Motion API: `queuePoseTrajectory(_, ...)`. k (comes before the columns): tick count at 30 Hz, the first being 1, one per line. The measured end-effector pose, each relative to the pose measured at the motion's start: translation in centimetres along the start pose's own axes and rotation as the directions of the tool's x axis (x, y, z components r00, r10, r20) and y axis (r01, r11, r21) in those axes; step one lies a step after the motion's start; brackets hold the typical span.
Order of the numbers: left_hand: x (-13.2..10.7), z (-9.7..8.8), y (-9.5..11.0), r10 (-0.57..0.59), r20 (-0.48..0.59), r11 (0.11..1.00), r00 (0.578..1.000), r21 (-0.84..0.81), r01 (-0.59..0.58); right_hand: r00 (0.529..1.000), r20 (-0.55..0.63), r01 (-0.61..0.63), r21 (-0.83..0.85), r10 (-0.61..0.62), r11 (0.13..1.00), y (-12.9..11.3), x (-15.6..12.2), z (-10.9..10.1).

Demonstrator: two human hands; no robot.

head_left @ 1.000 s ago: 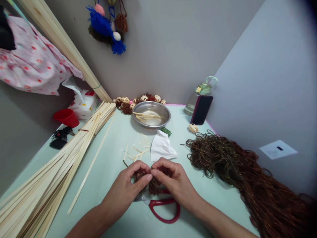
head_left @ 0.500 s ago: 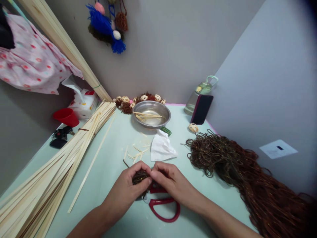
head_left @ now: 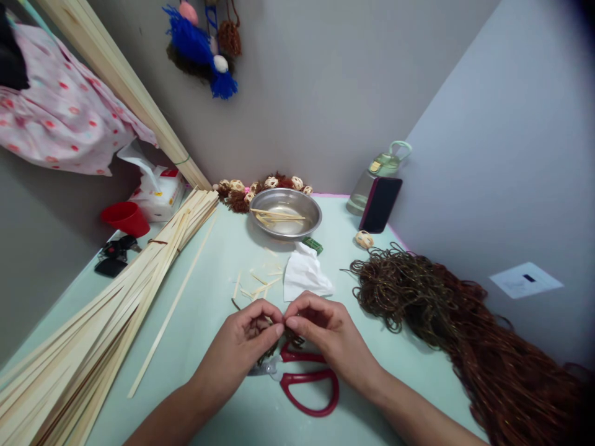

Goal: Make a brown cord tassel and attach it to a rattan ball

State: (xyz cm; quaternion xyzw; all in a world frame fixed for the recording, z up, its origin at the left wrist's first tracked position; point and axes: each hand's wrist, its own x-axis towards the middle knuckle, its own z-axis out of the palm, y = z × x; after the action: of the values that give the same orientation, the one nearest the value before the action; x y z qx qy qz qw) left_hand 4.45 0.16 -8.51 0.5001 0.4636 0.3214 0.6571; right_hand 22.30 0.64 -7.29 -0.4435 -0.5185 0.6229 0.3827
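Note:
My left hand (head_left: 242,347) and my right hand (head_left: 325,331) meet fingertip to fingertip low in the middle of the pale green table (head_left: 209,310). Both pinch a small bundle of dark brown cord (head_left: 274,350), most of it hidden under the fingers. Red-handled scissors (head_left: 304,381) lie flat on the table just beneath the hands. A big heap of the same brown cord (head_left: 455,328) spreads along the right side.
A long stack of pale wooden strips (head_left: 116,310) runs along the left. Behind the hands lie cut strip bits (head_left: 255,285), a white tissue (head_left: 304,275), a steel bowl (head_left: 286,214), woven balls (head_left: 269,184), a phone (head_left: 379,204) against a bottle (head_left: 381,170), a red cup (head_left: 124,218) and a tissue pack (head_left: 155,189).
Both hands rose slightly and drew their fingertips together. The brown bundle that bulged between them a second ago is now mostly tucked under the fingers, and more of the scissors shows.

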Motion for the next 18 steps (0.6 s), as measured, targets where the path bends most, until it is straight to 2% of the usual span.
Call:
queuePoseTrajectory(6, -0.02, 0.11, 0.31, -0.016, -0.005, 1.000, 1.000, -0.003, 0.016, 0.999, 0.011, -0.047, 0.055, 0.046, 0.997, -0.21, -0.11, 0.35)
queuePoseTrajectory(14, -0.12, 0.02, 0.35, 0.032, -0.022, 0.999, 0.999, -0.028, -0.032, 0.999, 0.049, -0.012, 0.051, 0.010, 0.999, 0.26, -0.20, 0.40)
queuePoseTrajectory(18, 0.00, 0.19, 0.11, 0.037, 0.030, 0.998, 0.999, -0.056, -0.035, 0.999, 0.043, -0.012, 0.059, 0.009, 0.998, 0.22, -0.24, 0.44)
